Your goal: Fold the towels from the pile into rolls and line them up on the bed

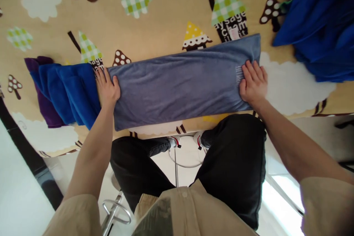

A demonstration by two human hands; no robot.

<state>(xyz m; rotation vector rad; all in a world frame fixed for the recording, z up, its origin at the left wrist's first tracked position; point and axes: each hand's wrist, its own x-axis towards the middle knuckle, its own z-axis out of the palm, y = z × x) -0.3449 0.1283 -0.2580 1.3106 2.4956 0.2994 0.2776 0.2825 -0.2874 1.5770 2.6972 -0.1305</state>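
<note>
A grey-blue towel point(177, 84) lies spread in a long flat strip across the patterned cloth in front of me, with light stitching near its right end and small wrinkles over it. At its left end, my left hand point(108, 87) rests flat with fingers out, beside a blue folded cloth point(72, 88). My right hand point(253, 81) presses on the towel's right end, fingers stretched forward and thumb apart. Nothing shows in either hand's grasp.
Purple fabric point(49, 112) shows under the blue cloth at the left. A crumpled heap of blue cloth point(323, 33) lies at the far right. The tablecloth point(166, 14) has printed trees and clouds; its front edge hangs just above my knees. A metal stool ring point(117, 206) is below.
</note>
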